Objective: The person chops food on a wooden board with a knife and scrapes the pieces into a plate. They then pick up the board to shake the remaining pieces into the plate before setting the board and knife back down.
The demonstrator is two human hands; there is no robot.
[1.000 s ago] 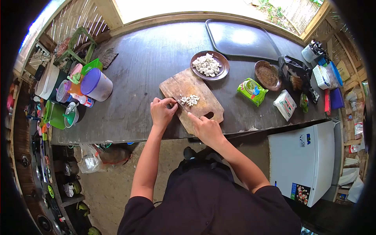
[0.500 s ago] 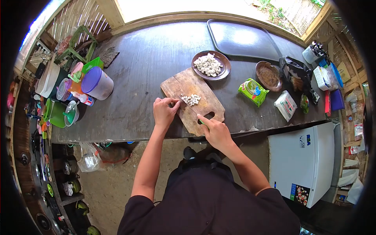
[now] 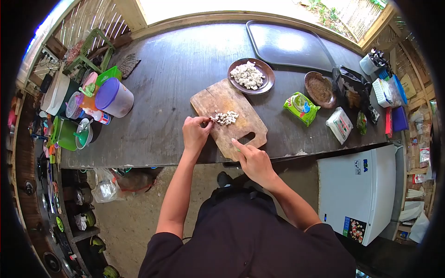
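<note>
A wooden cutting board with a handle slot lies at a slant near the table's front edge. Small chopped white pieces are heaped on its middle. My left hand is closed in a pinch at the board's left edge, fingertips against the heap; what they hold is too small to name. Over the board's near end, my right hand grips a knife, its index finger stretched forward. Only a bit of the green handle shows, and the blade is hard to make out. Beyond the board stands a brown plate of white pieces.
On the dark table, a green packet, a white packet, a brown dish and a black plastic bag lie right. A purple-lidded tub stands left, a black tray behind. A white fridge is at front right.
My right hand has drawn slightly down toward the table's front edge, with the knife in it. My left hand stays at the heap, its fingertips shifted slightly.
</note>
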